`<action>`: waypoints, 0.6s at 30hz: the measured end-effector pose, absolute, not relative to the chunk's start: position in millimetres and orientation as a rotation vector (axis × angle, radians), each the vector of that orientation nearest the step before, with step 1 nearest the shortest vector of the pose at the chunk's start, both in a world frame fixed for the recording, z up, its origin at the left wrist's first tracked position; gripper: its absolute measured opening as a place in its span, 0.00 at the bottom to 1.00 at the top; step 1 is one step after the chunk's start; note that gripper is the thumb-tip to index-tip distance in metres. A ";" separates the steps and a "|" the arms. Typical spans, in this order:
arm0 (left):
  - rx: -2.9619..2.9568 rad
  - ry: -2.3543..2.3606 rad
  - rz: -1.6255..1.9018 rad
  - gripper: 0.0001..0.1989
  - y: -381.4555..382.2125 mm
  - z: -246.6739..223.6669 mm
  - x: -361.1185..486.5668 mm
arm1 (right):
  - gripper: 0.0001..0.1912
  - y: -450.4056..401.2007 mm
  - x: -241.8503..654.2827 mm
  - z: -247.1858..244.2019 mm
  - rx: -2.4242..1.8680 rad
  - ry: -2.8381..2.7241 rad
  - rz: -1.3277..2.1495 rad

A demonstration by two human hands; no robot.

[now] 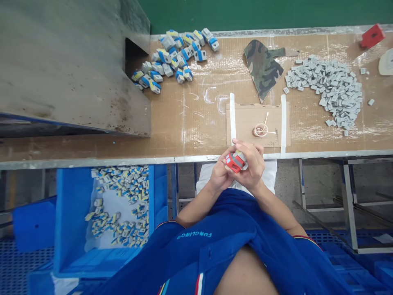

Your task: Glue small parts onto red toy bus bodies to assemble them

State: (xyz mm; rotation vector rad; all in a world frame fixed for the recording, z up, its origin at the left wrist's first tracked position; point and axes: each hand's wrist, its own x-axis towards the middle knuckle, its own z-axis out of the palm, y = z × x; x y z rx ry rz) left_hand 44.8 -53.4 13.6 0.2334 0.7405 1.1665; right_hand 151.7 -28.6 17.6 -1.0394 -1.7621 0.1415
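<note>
In front of my body, just off the table's near edge, I hold a small red and grey toy piece [236, 161], which looks like a toy vehicle body with pale squares on its side. My left hand [220, 174] grips it from the left, fingers curled round it. From the right, my right hand [252, 164] closes over it, partly hiding its upper part. Beyond my hands a small round cup [260, 130] stands on a cardboard sheet [242, 116], with cotton swabs lying across and beside it. White tape strips run down both sides of the sheet.
Blue, white and yellow toy pieces [175, 53] lie at the back left by a metal machine housing [76, 73]. Camouflage cloth [260, 61], a heap of small grey parts [334, 90] and a red object [372, 37] lie rightward. A blue crate [69, 229] holds more pieces.
</note>
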 end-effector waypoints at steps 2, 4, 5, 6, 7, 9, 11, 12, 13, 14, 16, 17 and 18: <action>0.231 0.766 1.175 0.25 -54.5 14.8 43.8 | 0.25 -29.4 151.6 17.5 -1.034 -1.771 0.143; 0.240 0.794 1.173 0.25 -55.2 15.8 42.9 | 0.26 -30.0 151.3 16.4 -1.049 -1.782 0.120; 0.247 0.801 1.171 0.25 -55.4 16.1 42.7 | 0.27 -30.2 151.1 15.7 -1.060 -1.788 0.102; 0.252 0.803 1.168 0.24 -55.3 16.3 42.5 | 0.27 -30.3 151.0 15.1 -1.071 -1.792 0.083; 0.253 0.797 1.164 0.24 -55.0 16.3 42.6 | 0.26 -30.2 150.9 14.6 -1.078 -1.793 0.066; 0.246 0.768 1.160 0.25 -53.8 16.0 43.2 | 0.27 -29.9 150.9 14.3 -1.074 -1.787 0.050; 0.245 0.746 1.161 0.26 -52.2 15.9 44.0 | 0.27 -29.5 151.0 14.5 -1.051 -1.773 0.061; 0.255 0.742 1.162 0.27 -51.4 16.0 44.3 | 0.27 -29.4 151.2 14.7 -1.038 -1.763 0.073; 0.271 0.738 1.165 0.27 -50.8 16.2 44.5 | 0.27 -29.2 151.3 15.0 -1.027 -1.752 0.086; 0.289 0.730 1.170 0.27 -50.3 16.4 44.6 | 0.27 -29.1 151.4 15.3 -1.018 -1.742 0.099; 0.327 0.707 1.177 0.28 -49.9 16.5 44.1 | 0.28 -28.7 151.7 15.8 -1.002 -1.725 0.116; 0.342 0.699 1.178 0.29 -49.9 16.4 43.7 | 0.28 -28.4 151.9 16.0 -0.997 -1.723 0.119; 0.353 0.697 1.179 0.30 -49.9 16.2 43.2 | 0.28 -28.1 152.0 16.2 -0.992 -1.723 0.121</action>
